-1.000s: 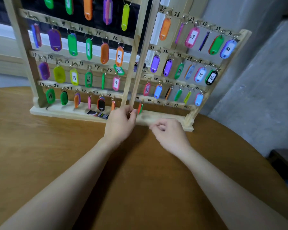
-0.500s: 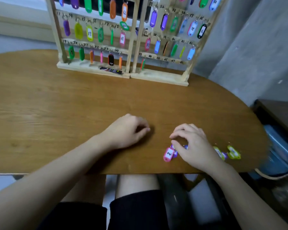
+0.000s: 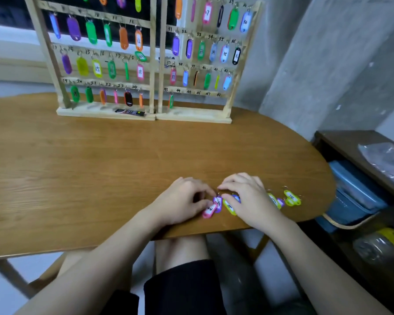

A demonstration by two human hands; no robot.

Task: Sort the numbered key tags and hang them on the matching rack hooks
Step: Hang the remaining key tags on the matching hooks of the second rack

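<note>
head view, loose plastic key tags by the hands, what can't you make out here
- Pink plastic key tag: number smeared by motion blur, head view.
- Purple plastic tag: partly covered by the pink one and the left hand.
- Yellow-green tags under the right hand: largely hidden by it.
- Wooden key rack: top rows cut off by the upper edge.
- Hook labels after 43: too small to read surely.

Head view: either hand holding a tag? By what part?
Cannot tell. Left hand and right hand have fingertips on the loose tags lying on the table; no clear grip.
</note>
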